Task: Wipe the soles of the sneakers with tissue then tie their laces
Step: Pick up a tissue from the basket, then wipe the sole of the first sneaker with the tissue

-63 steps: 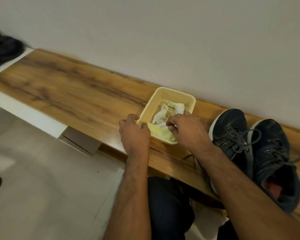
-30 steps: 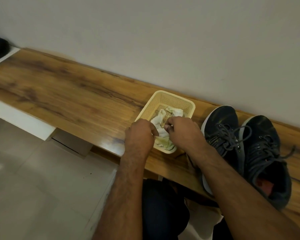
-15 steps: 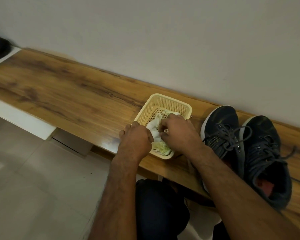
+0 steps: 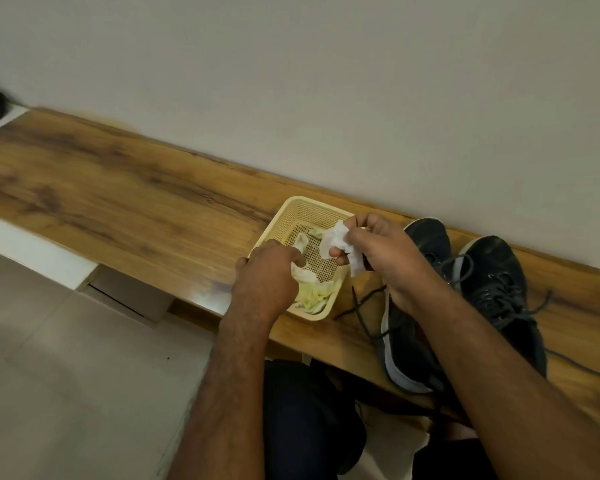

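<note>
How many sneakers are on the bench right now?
2. The left sneaker lies just right of the basket, partly behind the right forearm; the right sneaker sits beside it, nearer the bench end. No others show.

1. Setting: home, likely entryway/shoe area.
2. Evidence: low wood-grain bench (image 4: 125,202) w/ white edge along plain wall (image 4: 326,81); tiled floor (image 4: 66,375); dark sneakers (image 4: 492,285) on bench; small plastic basket (image 4: 309,209).
</note>
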